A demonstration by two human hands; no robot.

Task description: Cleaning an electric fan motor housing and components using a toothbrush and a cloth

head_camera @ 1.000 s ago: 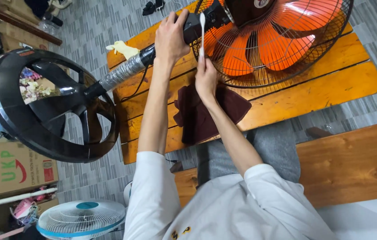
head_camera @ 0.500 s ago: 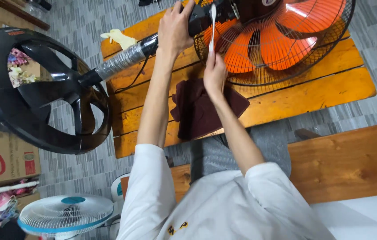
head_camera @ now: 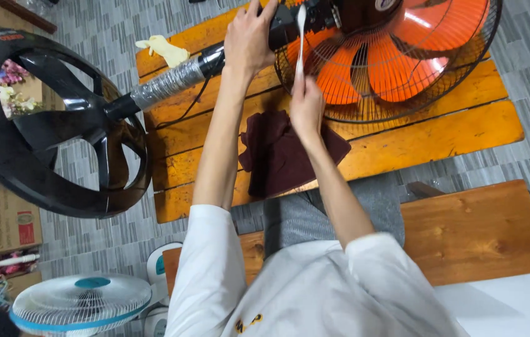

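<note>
Two hands busy — left hand [head_camera: 247,39] grips fan [head_camera: 390,56] | right hand [head_camera: 306,106] pinches white stick [head_camera: 300,34] | wooden table [head_camera: 440,131]

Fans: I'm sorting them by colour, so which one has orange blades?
The fan lying across the wooden table, behind a dark wire guard, held by the left hand. The floor fan at lower left is white and blue.

An orange slatted wooden table [head_camera: 440,134] carries a fan with orange blades [head_camera: 396,56] laid flat across its far edge, a dark maroon cloth [head_camera: 277,156] at the near edge and a pale yellow rag [head_camera: 162,48] at the far left corner.
</note>
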